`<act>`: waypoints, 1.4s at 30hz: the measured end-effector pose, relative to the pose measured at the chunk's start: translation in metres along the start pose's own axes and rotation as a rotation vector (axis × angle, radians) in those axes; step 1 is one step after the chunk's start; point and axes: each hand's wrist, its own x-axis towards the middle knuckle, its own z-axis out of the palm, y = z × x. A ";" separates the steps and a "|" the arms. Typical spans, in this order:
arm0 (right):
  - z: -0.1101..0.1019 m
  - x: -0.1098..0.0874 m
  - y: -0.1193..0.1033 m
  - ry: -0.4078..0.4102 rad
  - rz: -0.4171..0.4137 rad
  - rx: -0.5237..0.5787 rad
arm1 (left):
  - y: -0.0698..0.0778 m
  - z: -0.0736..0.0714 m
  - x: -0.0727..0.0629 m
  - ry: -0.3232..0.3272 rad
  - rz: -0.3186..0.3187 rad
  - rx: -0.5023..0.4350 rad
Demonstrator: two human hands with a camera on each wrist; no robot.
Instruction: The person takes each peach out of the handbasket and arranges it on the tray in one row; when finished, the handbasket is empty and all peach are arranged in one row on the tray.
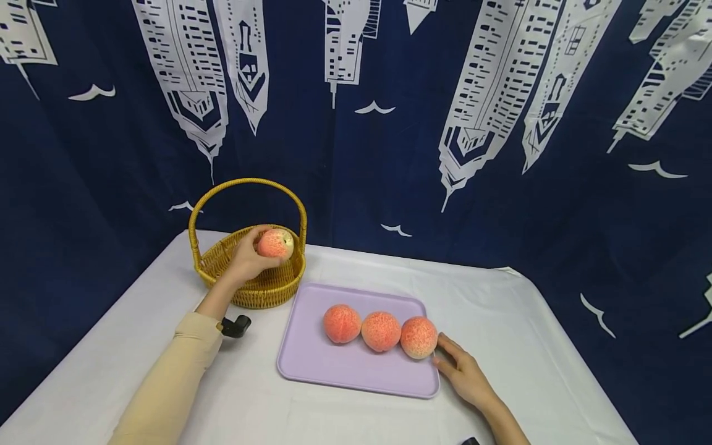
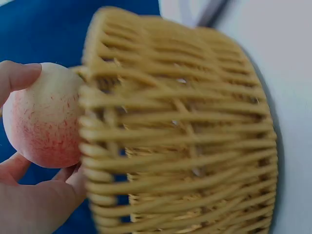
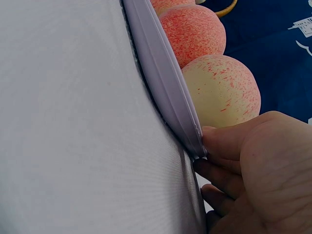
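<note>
My left hand grips a pink and cream peach over the opening of a yellow wicker basket. In the left wrist view this peach sits between thumb and fingers, right at the basket's rim. A lilac tray lies on the table to the right of the basket, with three peaches in a row: a left one, a middle one and a right one. My right hand holds the tray's right edge, its thumb at the rim, close beside the right peach.
The basket's tall arched handle rises around my left hand. A white cloth covers the table. Behind it hangs a dark blue curtain printed with white buildings and birds. A black wrist device sticks out at my left wrist.
</note>
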 end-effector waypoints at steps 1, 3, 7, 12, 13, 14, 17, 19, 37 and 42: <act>0.000 0.000 0.000 0.000 -0.001 0.000 | 0.003 0.000 -0.004 -0.009 0.015 -0.014; 0.001 -0.001 0.001 0.001 -0.002 -0.002 | 0.009 0.000 -0.011 -0.016 0.036 -0.025; 0.001 -0.001 0.001 0.009 -0.012 -0.008 | 0.018 0.003 -0.025 -0.040 0.080 -0.067; 0.000 -0.001 0.000 0.023 -0.036 -0.025 | 0.028 0.006 -0.040 -0.088 0.120 -0.117; 0.000 0.000 0.000 0.025 -0.039 -0.027 | 0.029 0.006 -0.043 -0.096 0.129 -0.117; -0.001 0.000 0.000 0.025 -0.041 -0.027 | 0.031 0.007 -0.046 -0.104 0.141 -0.116; -0.001 0.002 0.000 0.023 -0.044 -0.030 | 0.033 0.008 -0.054 -0.134 0.165 -0.117; -0.002 0.002 0.000 0.020 -0.043 -0.030 | 0.033 0.009 -0.060 -0.151 0.175 -0.111; 0.000 0.000 0.000 0.008 -0.021 -0.017 | 0.015 0.035 -0.080 -0.161 0.130 0.074; 0.000 0.000 0.000 0.013 -0.031 -0.020 | 0.011 0.041 -0.081 -0.136 0.139 0.147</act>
